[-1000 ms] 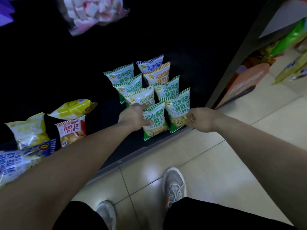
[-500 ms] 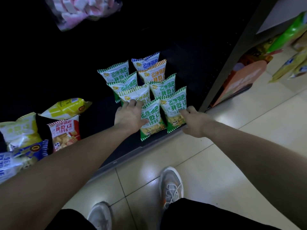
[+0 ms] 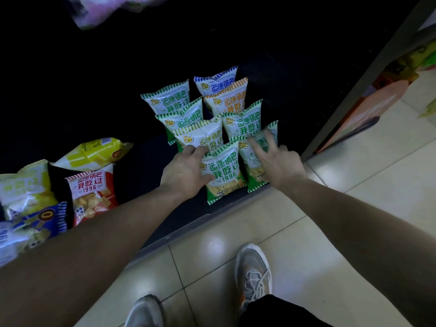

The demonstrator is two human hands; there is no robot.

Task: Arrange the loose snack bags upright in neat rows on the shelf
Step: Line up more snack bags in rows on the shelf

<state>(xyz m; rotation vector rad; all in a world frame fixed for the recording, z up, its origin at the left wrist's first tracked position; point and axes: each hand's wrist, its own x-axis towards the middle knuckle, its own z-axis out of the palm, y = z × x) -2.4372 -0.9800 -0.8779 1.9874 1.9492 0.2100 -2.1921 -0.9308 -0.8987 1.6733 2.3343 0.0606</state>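
Now left hand (image 3: pixel 185 172) grips green bag (image 3: pixel 224 172); right hand (image 3: pixel 279 165) touches neighbouring bag (image 3: pixel 253 169).

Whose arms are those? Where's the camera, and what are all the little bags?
No robot here: a person wears a camera on the head, so you look down along their own arms to their shoes on the floor. The left hand grips the front green snack bag, thumb across its front. The right hand lays spread fingers on the neighbouring green bag. More snack bags stand in rows behind them on the dark shelf. A red snack bag and a yellow bag sit further left.
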